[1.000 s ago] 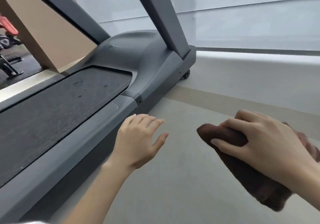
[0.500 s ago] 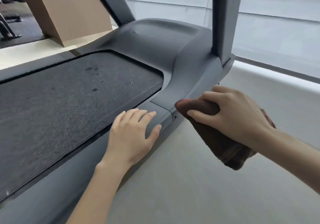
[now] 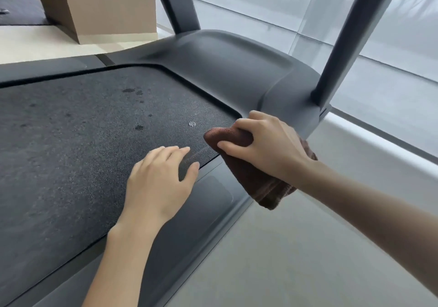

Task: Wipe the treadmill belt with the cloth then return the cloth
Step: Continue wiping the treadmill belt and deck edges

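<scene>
Pale grey floor (image 3: 296,259) lies beside the dark, speckled treadmill belt (image 3: 71,152), which carries a few darker spots and one small pale fleck (image 3: 192,124). The left hand (image 3: 158,181) rests flat on the belt's near edge, fingers straight. The right hand (image 3: 267,145) grips a brown cloth (image 3: 260,188) (bunched, its tail hanging over the side rail (image 3: 208,195)) at the belt's front corner, just beside the motor cover (image 3: 225,69).

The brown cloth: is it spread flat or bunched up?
Bunched up: the right hand grips the cloth as a wad at the corner of the belt, a folded end hanging below.
</scene>
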`<state>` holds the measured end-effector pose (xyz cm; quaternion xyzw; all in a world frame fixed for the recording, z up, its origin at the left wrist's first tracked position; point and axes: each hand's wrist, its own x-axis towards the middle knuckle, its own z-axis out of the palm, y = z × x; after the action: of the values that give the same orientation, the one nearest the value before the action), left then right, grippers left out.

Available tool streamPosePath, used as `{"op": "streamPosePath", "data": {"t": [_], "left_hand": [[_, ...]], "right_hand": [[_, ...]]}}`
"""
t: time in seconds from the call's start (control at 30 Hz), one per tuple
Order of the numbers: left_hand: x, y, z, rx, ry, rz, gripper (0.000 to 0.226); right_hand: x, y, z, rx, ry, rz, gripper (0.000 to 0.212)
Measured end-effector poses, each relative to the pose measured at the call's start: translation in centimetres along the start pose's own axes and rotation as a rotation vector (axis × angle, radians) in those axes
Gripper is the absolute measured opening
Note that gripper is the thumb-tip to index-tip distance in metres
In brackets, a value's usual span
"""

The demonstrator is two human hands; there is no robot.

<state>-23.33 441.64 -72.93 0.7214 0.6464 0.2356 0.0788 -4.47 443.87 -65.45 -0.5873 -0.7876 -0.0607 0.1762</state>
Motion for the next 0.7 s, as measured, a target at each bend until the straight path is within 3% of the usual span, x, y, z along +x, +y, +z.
{"op": "streamPosePath", "data": {"t": [0.23,0.5,0.7], "left_hand": [[1.0,-2.6,-1.2,0.072,-0.055,-0.090,0.052],[4.4,-5.9,-3.3,0.272,-0.172,-0.087,0.054],[9.4,-5.8,-1.8,0.323,-0.232,0.032,0.054]], "right_hand": [[4.0,-0.6,2.4,-0.024,-0.081,-0.176,0.039],[11.0,1.4,7.1,0.112,-0.036,-0.144,0.036],[15.8,4.4,9.4,0.234,0.032,-0.019,0.034]]}}
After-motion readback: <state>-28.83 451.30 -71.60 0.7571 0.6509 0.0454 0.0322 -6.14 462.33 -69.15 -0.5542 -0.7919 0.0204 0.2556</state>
